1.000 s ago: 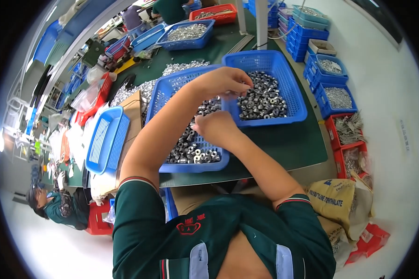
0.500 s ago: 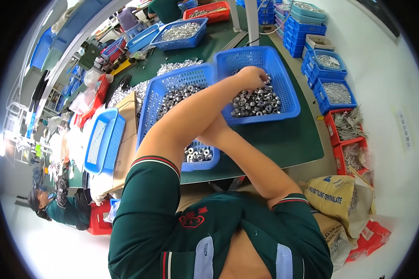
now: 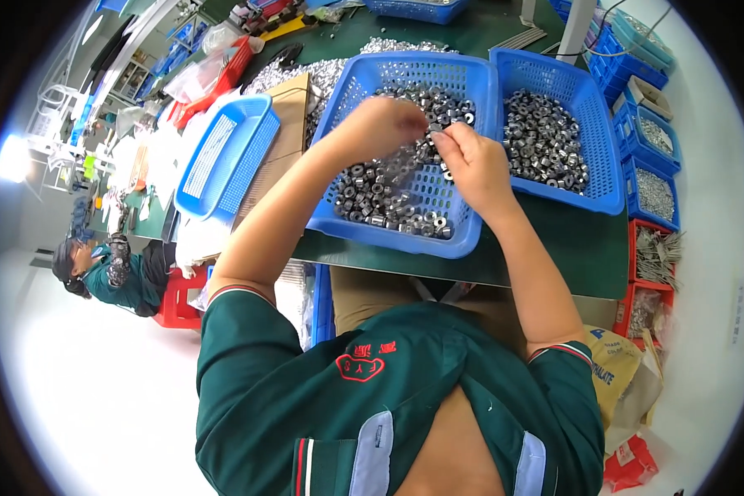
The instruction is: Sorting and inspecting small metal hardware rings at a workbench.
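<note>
both hands (image 3: 380,128) (image 3: 471,165) held over near basket (image 3: 405,236), fingers pinched on small metal nuts (image 3: 380,194); second basket (image 3: 603,178) alongside on worktop (image 3: 570,256).

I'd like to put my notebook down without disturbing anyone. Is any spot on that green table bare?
The bare green table strip along its near edge, below the right blue basket, is free. The empty shallow blue tray on the left is also clear. The middle is crowded: both hands work over the near basket of metal nuts.

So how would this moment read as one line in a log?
left hand: over near basket | right hand: fingers among metal nuts | far basket: nuts, untouched
</note>
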A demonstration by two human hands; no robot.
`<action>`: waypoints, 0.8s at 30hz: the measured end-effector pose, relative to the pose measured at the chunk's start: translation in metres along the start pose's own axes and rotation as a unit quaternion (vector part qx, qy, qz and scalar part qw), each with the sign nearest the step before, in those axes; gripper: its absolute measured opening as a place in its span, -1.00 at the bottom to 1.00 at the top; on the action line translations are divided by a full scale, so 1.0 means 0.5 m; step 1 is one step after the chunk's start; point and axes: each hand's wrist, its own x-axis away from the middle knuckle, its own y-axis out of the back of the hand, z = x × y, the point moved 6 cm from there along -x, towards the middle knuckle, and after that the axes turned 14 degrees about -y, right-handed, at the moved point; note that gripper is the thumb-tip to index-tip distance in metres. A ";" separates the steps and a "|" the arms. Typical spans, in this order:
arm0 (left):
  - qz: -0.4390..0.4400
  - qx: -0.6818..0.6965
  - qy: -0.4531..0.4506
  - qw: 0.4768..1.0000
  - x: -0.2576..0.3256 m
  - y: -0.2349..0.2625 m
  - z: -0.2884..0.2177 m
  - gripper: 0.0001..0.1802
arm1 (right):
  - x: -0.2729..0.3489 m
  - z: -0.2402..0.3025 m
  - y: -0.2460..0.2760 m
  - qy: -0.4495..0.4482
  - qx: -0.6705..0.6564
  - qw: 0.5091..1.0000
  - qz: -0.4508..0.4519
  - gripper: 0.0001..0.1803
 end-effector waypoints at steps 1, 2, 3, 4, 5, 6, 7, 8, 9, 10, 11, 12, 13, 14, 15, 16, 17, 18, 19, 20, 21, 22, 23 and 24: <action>0.062 -0.013 -0.011 0.998 0.012 -0.026 0.004 -0.81 | -0.002 0.001 0.001 -0.001 0.003 1.000 0.005 -0.73; 0.081 -0.044 -0.050 0.994 0.021 -0.046 -0.002 -0.83 | -0.003 -0.003 0.000 -0.011 0.006 1.000 0.017 -0.74; 0.124 -0.101 -0.026 0.987 0.033 -0.064 0.007 -0.82 | -0.003 -0.003 -0.001 -0.012 0.009 1.000 0.022 -0.74; 0.165 -0.159 -0.002 0.973 0.045 -0.076 0.016 -0.80 | -0.005 -0.002 -0.002 -0.012 0.013 0.999 0.026 -0.74; 0.197 -0.191 0.001 0.962 0.058 -0.085 0.025 -0.80 | -0.005 0.000 -0.006 -0.008 0.010 1.000 0.028 -0.74; 0.200 -0.231 -0.036 0.951 0.068 -0.092 0.032 -0.81 | -0.004 0.007 -0.007 -0.003 0.013 0.999 0.031 -0.74; 0.202 -0.273 -0.072 0.938 0.078 -0.096 0.037 -0.82 | -0.003 0.015 -0.007 -0.004 0.023 0.999 0.032 -0.74; 0.187 -0.285 -0.080 0.937 0.088 -0.094 0.033 -0.81 | -0.001 0.023 -0.010 -0.004 0.031 0.999 0.035 -0.75; 0.179 -0.300 -0.091 0.933 0.091 -0.098 0.034 -0.78 | -0.002 0.023 -0.013 0.002 0.028 0.999 0.034 -0.76; 0.182 -0.316 -0.078 0.928 0.095 -0.109 0.035 -0.77 | 0.004 0.026 -0.011 0.001 0.030 0.999 0.035 -0.77; 0.190 -0.315 -0.091 0.925 0.091 -0.122 0.035 -0.77 | 0.007 0.027 -0.008 0.003 0.031 0.999 0.035 -0.78; 0.205 -0.320 -0.094 0.920 0.082 -0.130 0.024 -0.79 | 0.010 0.024 0.001 0.015 0.024 0.999 0.024 -0.78; 0.206 -0.328 -0.101 0.916 0.081 -0.141 0.028 -0.83 | 0.012 0.022 0.002 -0.002 0.031 0.999 0.029 -0.77; 0.193 -0.302 -0.104 0.928 0.082 -0.147 0.035 -0.85 | 0.014 0.018 0.003 -0.021 0.038 0.999 0.033 -0.76; 0.181 -0.286 -0.121 0.933 0.084 -0.142 0.031 -0.84 | 0.017 0.019 0.003 -0.018 0.036 0.999 0.033 -0.76; 0.196 -0.272 -0.097 0.937 0.087 -0.141 0.039 -0.85 | 0.017 0.021 0.001 -0.016 0.033 0.999 0.032 -0.76; 0.163 -0.207 -0.083 0.961 0.085 -0.133 0.032 -0.85 | 0.020 0.023 0.000 -0.025 0.031 0.999 0.035 -0.76; 0.130 -0.140 -0.071 0.979 0.082 -0.125 0.028 -0.86 | 0.019 0.027 -0.002 -0.032 0.029 0.998 0.042 -0.76; 0.137 -0.076 -0.010 0.988 0.071 -0.122 0.043 -0.83 | 0.018 0.031 -0.005 -0.041 0.027 0.998 0.049 -0.76; 0.026 0.044 -0.067 0.996 0.063 -0.102 0.041 -0.79 | 0.017 0.031 -0.007 -0.031 0.034 0.998 0.046 -0.76; -0.004 0.155 -0.015 0.988 0.048 -0.076 0.028 -0.76 | 0.015 0.024 -0.005 -0.037 0.023 0.998 0.046 -0.77; -0.009 0.308 0.059 0.949 0.031 -0.071 0.035 -0.75 | 0.014 0.018 -0.003 -0.045 0.011 0.998 0.045 -0.77; -0.039 0.425 0.077 0.901 0.023 -0.064 0.036 -0.75 | 0.012 0.029 0.002 -0.042 0.006 0.999 0.033 -0.77; -0.060 0.536 0.087 0.838 0.012 -0.058 0.033 -0.77 | 0.010 0.023 0.003 -0.048 -0.010 0.998 0.026 -0.77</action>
